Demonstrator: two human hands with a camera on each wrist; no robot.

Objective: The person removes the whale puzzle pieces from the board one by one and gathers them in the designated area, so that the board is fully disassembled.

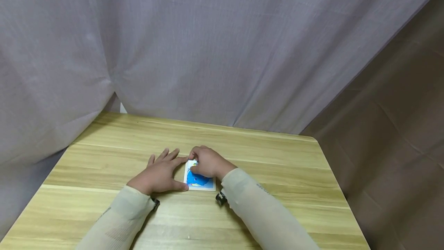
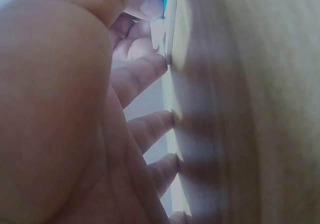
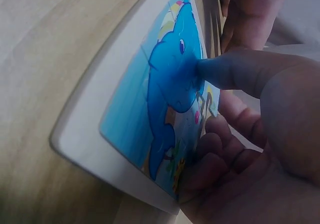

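Observation:
A small jigsaw puzzle with a white border and a blue cartoon sea animal lies on the table. At its left side is my left hand, fingers spread, with thumb and index fingertips at the board's edge. My right hand reaches over the upper right of the board, its thumb on the blue animal and its other fingers curled. In the right wrist view, a puzzle piece with a pale edge tilts up between thumb and curled fingers. Part of the picture is hidden under the right hand.
The wooden table extends around the puzzle on all sides. A grey curtain hangs along its back edge, and a brownish curtain along the right. Black wrist bands show at the sleeves.

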